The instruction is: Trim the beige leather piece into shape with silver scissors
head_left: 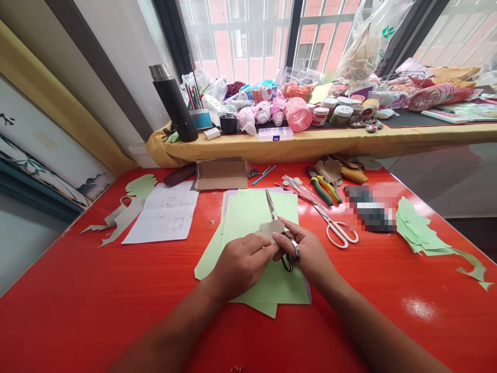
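My left hand [246, 261] pinches a small beige paper cutout [267, 230] with a rounded, lobed edge. In my right hand [305, 248] is a pair of scissors [271, 204], its handle loops around my fingers and its blades pointing away from me. The cutout lies against the scissors near the pivot, and its lower part is hidden by my fingers. Beneath both hands is a stack of light green paper sheets [256, 207], with purple edges showing at its sides.
White-handled scissors [337, 230] and green-yellow pliers [325, 187] lie to the right. Green paper scraps [419, 228] are at far right. A printed sheet [163, 215] and grey offcuts [126, 215] lie left. Behind, a crowded ledge bears a black thermos [174, 106] and several jars [341, 115].
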`<state>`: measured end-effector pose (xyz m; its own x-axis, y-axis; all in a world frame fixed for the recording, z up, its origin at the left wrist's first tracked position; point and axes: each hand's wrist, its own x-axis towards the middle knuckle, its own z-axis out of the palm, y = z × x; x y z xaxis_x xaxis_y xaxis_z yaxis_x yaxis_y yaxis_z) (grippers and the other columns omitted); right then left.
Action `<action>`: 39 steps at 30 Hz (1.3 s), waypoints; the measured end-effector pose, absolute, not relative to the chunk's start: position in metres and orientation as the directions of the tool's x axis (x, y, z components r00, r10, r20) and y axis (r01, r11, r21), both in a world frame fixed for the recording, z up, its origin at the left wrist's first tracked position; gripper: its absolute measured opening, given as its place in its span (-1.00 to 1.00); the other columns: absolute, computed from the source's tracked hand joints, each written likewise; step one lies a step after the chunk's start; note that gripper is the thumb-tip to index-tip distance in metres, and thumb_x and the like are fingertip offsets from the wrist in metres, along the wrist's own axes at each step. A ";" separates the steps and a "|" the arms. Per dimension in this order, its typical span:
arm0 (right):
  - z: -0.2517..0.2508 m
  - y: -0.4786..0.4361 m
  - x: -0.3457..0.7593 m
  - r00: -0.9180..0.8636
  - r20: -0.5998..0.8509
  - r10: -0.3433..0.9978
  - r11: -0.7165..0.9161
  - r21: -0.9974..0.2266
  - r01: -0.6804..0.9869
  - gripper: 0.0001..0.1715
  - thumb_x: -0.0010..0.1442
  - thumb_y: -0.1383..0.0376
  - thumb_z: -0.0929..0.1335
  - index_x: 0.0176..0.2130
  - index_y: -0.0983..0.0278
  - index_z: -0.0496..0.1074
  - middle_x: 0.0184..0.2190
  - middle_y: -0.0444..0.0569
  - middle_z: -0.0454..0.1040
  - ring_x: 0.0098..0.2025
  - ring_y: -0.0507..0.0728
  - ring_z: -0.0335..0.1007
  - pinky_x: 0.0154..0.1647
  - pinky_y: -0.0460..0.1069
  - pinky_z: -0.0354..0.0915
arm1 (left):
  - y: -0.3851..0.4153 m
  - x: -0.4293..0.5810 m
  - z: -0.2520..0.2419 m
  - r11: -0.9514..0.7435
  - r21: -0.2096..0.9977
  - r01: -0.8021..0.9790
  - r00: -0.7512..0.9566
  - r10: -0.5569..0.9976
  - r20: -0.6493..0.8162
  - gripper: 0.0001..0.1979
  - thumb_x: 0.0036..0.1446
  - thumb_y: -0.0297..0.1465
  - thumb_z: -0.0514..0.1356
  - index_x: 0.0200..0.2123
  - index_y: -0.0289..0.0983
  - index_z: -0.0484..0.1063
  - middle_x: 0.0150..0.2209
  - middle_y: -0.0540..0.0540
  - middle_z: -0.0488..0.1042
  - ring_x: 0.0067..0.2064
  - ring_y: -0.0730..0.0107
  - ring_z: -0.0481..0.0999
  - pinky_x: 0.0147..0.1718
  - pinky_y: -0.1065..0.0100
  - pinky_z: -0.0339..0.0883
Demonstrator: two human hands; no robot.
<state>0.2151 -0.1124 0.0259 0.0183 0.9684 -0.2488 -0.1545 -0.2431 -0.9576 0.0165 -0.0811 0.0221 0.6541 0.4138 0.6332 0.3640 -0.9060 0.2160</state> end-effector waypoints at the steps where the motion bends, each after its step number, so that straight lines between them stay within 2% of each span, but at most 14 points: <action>1: 0.023 -0.112 0.215 0.021 -0.247 0.969 -0.241 -0.957 -0.159 0.13 0.11 -0.03 0.63 0.45 0.42 0.35 -0.49 -0.19 0.50 -0.45 0.17 0.52 -0.39 0.02 0.29 | -0.082 0.017 0.023 -0.907 0.240 0.346 0.670 0.418 0.614 -0.72 0.41 -0.56 0.12 -0.03 -0.24 0.62 -0.18 -0.11 0.71 -0.23 0.28 0.66 -0.26 0.29 0.44; 3: 0.020 -0.110 0.215 0.027 -0.245 0.969 -0.237 -0.958 -0.161 0.13 0.10 0.00 0.63 0.45 0.44 0.35 -0.51 -0.23 0.44 -0.47 0.13 0.46 -0.39 0.02 0.29 | -0.083 0.016 0.024 -0.892 0.340 0.298 0.686 0.448 0.573 -0.79 0.44 -0.45 0.18 -0.02 -0.23 0.63 -0.16 -0.13 0.72 -0.20 0.24 0.69 -0.24 0.28 0.46; 5: 0.020 -0.110 0.217 0.035 -0.241 0.970 -0.233 -0.960 -0.155 0.12 0.13 0.02 0.61 0.46 0.45 0.33 -0.52 -0.25 0.41 -0.52 0.09 0.39 -0.45 0.00 0.24 | -0.082 0.013 0.025 -0.811 0.527 0.256 0.639 0.551 0.537 -0.79 0.43 -0.32 0.24 0.03 -0.21 0.63 -0.11 -0.15 0.73 -0.13 0.20 0.71 -0.18 0.27 0.48; 7: 0.025 -0.111 0.220 0.037 -0.234 0.972 -0.226 -0.963 -0.148 0.10 0.16 0.04 0.61 0.48 0.43 0.32 -0.52 -0.24 0.42 -0.55 0.06 0.35 -0.51 -0.03 0.19 | -0.077 0.009 0.028 -0.628 0.736 0.252 0.502 0.735 0.455 -0.75 0.44 -0.25 0.24 0.05 -0.18 0.64 -0.03 -0.17 0.72 -0.02 0.16 0.70 -0.06 0.24 0.50; 9: 0.031 -0.113 0.222 0.010 -0.220 0.975 -0.216 -0.965 -0.146 0.06 0.16 0.04 0.61 0.47 0.36 0.35 -0.48 -0.21 0.46 -0.57 0.03 0.33 -0.54 -0.04 0.18 | -0.072 0.005 0.031 -0.387 0.889 0.247 0.341 0.893 0.294 -0.70 0.46 -0.19 0.20 0.10 -0.16 0.62 0.09 -0.18 0.68 0.13 0.11 0.64 0.08 0.18 0.47; 12: 0.040 -0.118 0.223 -0.117 -0.184 0.976 -0.201 -0.968 -0.154 -0.05 0.21 0.03 0.60 0.45 0.23 0.41 -0.43 -0.17 0.50 -0.59 0.01 0.29 -0.57 -0.05 0.23 | -0.064 0.003 0.033 -0.105 0.980 0.171 0.320 0.946 0.046 -0.54 0.40 -0.06 0.25 0.24 -0.14 0.54 0.29 -0.20 0.55 0.33 0.00 0.48 0.21 0.11 0.38; 15: 0.043 -0.123 0.223 -0.260 -0.141 0.955 -0.188 -0.968 -0.166 -0.10 0.25 0.01 0.59 0.45 0.14 0.42 -0.39 -0.13 0.53 -0.52 0.06 0.35 -0.54 -0.04 0.30 | -0.061 0.002 0.032 0.054 0.995 0.082 0.528 0.845 -0.089 -0.38 0.30 0.03 0.33 0.30 -0.15 0.48 0.31 -0.24 0.52 0.30 -0.08 0.49 0.17 0.11 0.39; 17: 0.043 -0.124 0.222 -0.277 -0.133 0.952 -0.183 -0.969 -0.164 -0.12 0.24 0.02 0.59 0.43 0.12 0.46 -0.39 -0.13 0.52 -0.46 0.09 0.38 -0.49 -0.03 0.33 | -0.062 0.001 0.032 0.154 0.986 0.069 0.640 0.752 -0.162 -0.38 0.21 0.02 0.41 0.21 -0.18 0.53 0.17 -0.23 0.61 0.17 -0.06 0.57 0.07 0.14 0.42; 19: 0.042 -0.123 0.222 -0.244 -0.149 0.958 -0.194 -0.966 -0.171 -0.15 0.23 0.03 0.60 0.41 0.12 0.49 -0.40 -0.14 0.50 -0.43 0.09 0.37 -0.45 -0.03 0.31 | -0.064 0.001 0.031 0.245 0.967 0.073 0.669 0.706 -0.230 -0.46 0.13 -0.04 0.49 0.05 -0.22 0.58 0.01 -0.18 0.65 0.03 0.03 0.60 -0.05 0.21 0.42; 23: 0.041 -0.117 0.225 -0.152 -0.221 0.963 -0.252 -0.941 -0.226 -0.14 0.19 0.00 0.61 0.37 0.18 0.52 -0.40 -0.15 0.49 -0.45 0.07 0.35 -0.47 -0.04 0.28 | -0.069 0.004 0.034 0.369 0.929 -0.023 0.620 0.735 -0.276 -0.56 0.03 -0.16 0.57 -0.13 -0.27 0.59 -0.20 -0.11 0.63 -0.17 0.22 0.57 -0.23 0.32 0.36; 27: 0.041 -0.114 0.227 -0.111 -0.236 0.965 -0.254 -0.947 -0.196 -0.09 0.17 -0.07 0.61 0.35 0.25 0.54 -0.50 -0.18 0.46 -0.57 0.05 0.35 -0.53 -0.04 0.20 | -0.072 0.010 0.040 0.461 0.857 -0.230 0.535 0.795 -0.284 -0.51 0.00 -0.17 0.57 -0.06 -0.26 0.60 -0.18 -0.14 0.65 -0.20 0.21 0.59 -0.21 0.28 0.42; 32: 0.042 -0.117 0.222 -0.195 -0.180 0.964 -0.211 -0.966 -0.152 0.04 0.15 -0.12 0.61 0.43 0.25 0.45 -0.46 -0.16 0.47 -0.51 0.11 0.44 -0.45 0.00 0.26 | -0.072 0.015 0.044 0.442 0.824 -0.354 0.393 0.870 -0.298 -0.51 0.00 -0.15 0.57 -0.07 -0.25 0.59 -0.20 -0.14 0.66 -0.25 0.23 0.59 -0.26 0.29 0.46; 35: 0.040 -0.118 0.218 -0.224 -0.183 0.957 -0.215 -0.968 -0.129 0.13 0.11 -0.12 0.63 0.46 0.31 0.40 -0.43 -0.16 0.44 -0.50 0.08 0.33 -0.47 -0.01 0.24 | -0.073 0.015 0.042 0.429 0.828 -0.361 0.370 0.881 -0.296 -0.50 0.01 -0.15 0.56 -0.04 -0.24 0.58 -0.19 -0.13 0.67 -0.25 0.23 0.60 -0.28 0.30 0.45; 39: 0.039 -0.119 0.217 -0.139 -0.204 0.969 -0.220 -0.969 -0.111 0.08 0.14 -0.09 0.62 0.45 0.30 0.41 -0.45 -0.20 0.33 -0.49 0.03 0.17 -0.52 -0.05 0.11 | -0.072 0.014 0.038 0.435 0.826 -0.359 0.338 0.885 -0.319 -0.52 0.04 -0.17 0.55 -0.02 -0.23 0.59 -0.16 -0.13 0.67 -0.19 0.22 0.60 -0.24 0.30 0.43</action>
<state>0.2167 -0.1188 0.0394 -0.1388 0.9690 -0.2045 -0.1109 -0.2204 -0.9691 0.0143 -0.0724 0.0385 0.3382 0.8852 -0.3194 -0.3591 0.4351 0.8256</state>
